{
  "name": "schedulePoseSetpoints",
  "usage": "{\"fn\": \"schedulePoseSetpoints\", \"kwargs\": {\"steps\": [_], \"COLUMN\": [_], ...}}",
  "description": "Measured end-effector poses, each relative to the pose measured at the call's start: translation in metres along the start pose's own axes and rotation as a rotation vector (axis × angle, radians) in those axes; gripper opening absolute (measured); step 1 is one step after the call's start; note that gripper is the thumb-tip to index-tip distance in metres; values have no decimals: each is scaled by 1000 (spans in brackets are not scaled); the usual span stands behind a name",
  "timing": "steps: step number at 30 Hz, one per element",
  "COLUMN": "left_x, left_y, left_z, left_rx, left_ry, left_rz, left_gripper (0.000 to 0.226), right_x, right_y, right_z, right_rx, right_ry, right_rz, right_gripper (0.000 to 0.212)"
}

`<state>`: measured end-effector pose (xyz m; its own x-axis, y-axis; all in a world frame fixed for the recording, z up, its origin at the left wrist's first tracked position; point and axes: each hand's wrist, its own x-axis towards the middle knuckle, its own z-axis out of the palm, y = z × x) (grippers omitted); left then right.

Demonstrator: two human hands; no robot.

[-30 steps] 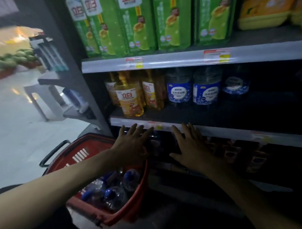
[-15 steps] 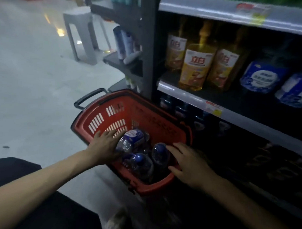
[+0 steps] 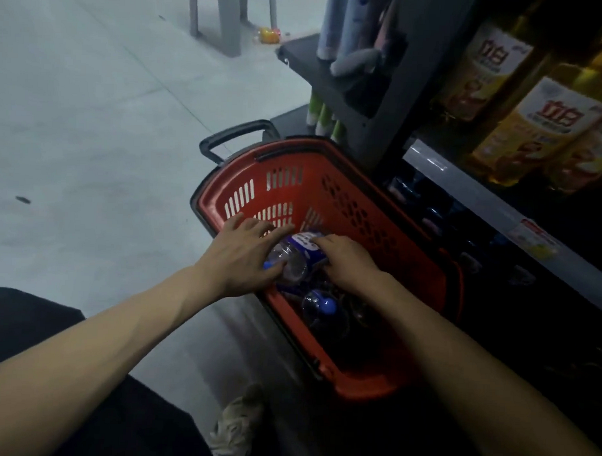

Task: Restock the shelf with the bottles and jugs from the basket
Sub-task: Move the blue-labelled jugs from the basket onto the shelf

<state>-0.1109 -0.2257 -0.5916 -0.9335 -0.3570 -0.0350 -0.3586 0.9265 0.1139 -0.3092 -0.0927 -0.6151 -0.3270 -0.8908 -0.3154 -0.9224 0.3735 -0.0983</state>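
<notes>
Far left is pale floor (image 3: 92, 118), with the person's dark trousers (image 3: 23, 327) in the lower corner and a light shoe (image 3: 234, 426) further in. At the top, the grey legs of a stool (image 3: 228, 24) stand on the floor.

The left hand (image 3: 244, 256) reaches over the near rim of the basket (image 3: 345, 202). Its grip is apart, the fingers fairly straight and spread, lying against the left side of a clear bottle (image 3: 291, 261) with a blue label and blue cap. The bottle lies on its side at the top of the load in the basket, cap towards the person.

The right hand (image 3: 346, 263) meets the same bottle from the other side. Its grip is clamped on the bottle, with the fingers curled over the labelled part.

Just below the hands a second bottle (image 3: 320, 307) with a blue cap lies deeper in the basket. Whatever is around it is too dark to make out. The basket is red with slotted walls and stands on the floor against the shelving, with a black handle (image 3: 234, 136) sticking up at its far end.

Beyond it, a dark side rack (image 3: 365, 104) carries tall pale tubes. To the right the shelf (image 3: 471, 189) has a grey front edge with a price tag (image 3: 531, 236). Yellow bottles (image 3: 535, 133) with red-lettered labels stand on it. Under the edge are dim dark bottles, hard to tell apart.
</notes>
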Motion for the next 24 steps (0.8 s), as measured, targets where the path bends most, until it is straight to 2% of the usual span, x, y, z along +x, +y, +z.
{"fn": "schedulePoseSetpoints", "kwargs": {"steps": [4,7,12,18,20,24], "left_x": [1,1,1,3,4,4], "left_y": [1,3,9,10,9,11], "left_z": [2,3,4,5,5,4], "left_rx": [-7,-10,3,17,17,18], "left_ry": [33,53,52,37,33,17], "left_rz": [-38,-67,-93,-102,-101,-103], "left_gripper": [73,70,64,62,63,62], "right_x": [40,61,75,77,81,95], "right_y": [-13,-19,-12,-2,-3,-13], "right_z": [15,35,67,78,76,55], "right_rx": [-58,-155,-222,-151,-86,53], "right_ry": [-60,-134,-55,138,125,32], "right_rz": [-106,-169,-211,-507,-517,-403], "right_gripper": [67,90,107,82,81,97]}}
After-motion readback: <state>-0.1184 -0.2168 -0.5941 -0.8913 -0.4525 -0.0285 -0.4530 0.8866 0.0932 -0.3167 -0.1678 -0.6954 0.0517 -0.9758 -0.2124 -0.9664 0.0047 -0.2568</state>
